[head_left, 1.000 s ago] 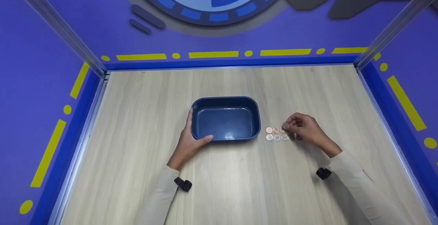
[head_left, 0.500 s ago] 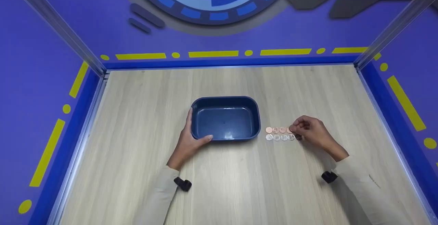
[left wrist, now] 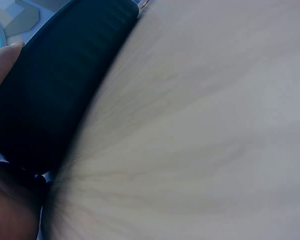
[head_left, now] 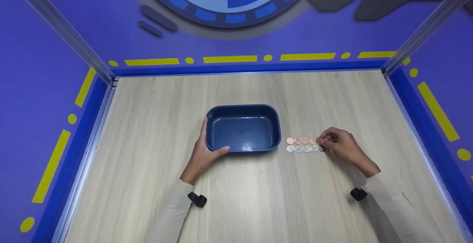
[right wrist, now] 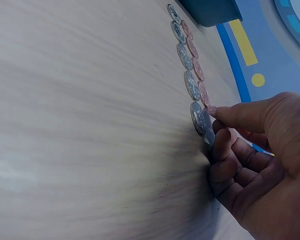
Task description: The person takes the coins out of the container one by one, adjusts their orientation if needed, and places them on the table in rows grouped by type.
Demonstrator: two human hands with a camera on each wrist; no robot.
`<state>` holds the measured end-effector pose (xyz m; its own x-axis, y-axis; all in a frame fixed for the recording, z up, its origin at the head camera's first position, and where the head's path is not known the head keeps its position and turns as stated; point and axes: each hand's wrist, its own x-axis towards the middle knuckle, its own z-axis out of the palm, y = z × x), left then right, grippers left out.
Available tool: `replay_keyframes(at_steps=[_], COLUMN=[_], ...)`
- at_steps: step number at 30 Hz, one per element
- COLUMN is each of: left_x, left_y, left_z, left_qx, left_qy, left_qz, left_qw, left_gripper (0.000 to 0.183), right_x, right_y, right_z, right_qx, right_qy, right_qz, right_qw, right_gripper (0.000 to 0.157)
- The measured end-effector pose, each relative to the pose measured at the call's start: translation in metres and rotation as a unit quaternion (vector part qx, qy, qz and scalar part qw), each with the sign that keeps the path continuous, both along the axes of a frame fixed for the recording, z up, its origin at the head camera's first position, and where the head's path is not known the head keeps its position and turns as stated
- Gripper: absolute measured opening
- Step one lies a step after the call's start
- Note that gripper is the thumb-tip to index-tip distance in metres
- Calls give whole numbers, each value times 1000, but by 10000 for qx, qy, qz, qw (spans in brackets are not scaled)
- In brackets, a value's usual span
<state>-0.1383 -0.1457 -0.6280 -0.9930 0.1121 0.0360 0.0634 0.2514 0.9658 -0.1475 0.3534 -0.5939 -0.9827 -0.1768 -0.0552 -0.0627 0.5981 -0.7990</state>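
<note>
My left hand [head_left: 204, 154] grips the left side of a dark blue rectangular bin [head_left: 242, 149], thumb over its front rim and fingers along its left wall. In the left wrist view, the thumb lies against the bin's dark side [left wrist: 55, 75]. To the right of the bin lie two short rows of coins: copper coins [head_left: 304, 140] behind, silver coins [head_left: 306, 149] in front. At the right end of the copper row, my right hand [head_left: 343, 145] pinches a copper coin [right wrist: 212, 110] between thumb and finger, close to the tabletop. Its fingertips hide part of that coin.
A light wood table [head_left: 240, 198] carries everything. Blue-purple walls [head_left: 236, 47] with yellow marks close it in at the back and both sides, joined by metal corner posts [head_left: 74, 32]. Black wrist cameras [head_left: 197, 199] sit on both sleeves.
My right hand has moved right along the copper row to its right end, uncovering another copper coin and the right end of the silver row. The left hand and bin stay put.
</note>
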Motion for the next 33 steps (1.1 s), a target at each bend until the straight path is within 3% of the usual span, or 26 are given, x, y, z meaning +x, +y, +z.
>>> replay_keyframes(at_steps=[17,33], left_x=[-2,-19], left_y=[-7,-6], left_z=[-1,-2], left_qx=[-41,-69], left_qy=[-1,67], left_qz=[-10,-200], left_qw=[10000,9998], left_gripper=[128,138], right_x=[0,2], right_y=[-8,-7], right_z=[-5,-6], right_qx=[105,304], right_qy=[159,416], right_qz=[-36,-324], right_qw=[9998,9981], right_gripper=[8,8])
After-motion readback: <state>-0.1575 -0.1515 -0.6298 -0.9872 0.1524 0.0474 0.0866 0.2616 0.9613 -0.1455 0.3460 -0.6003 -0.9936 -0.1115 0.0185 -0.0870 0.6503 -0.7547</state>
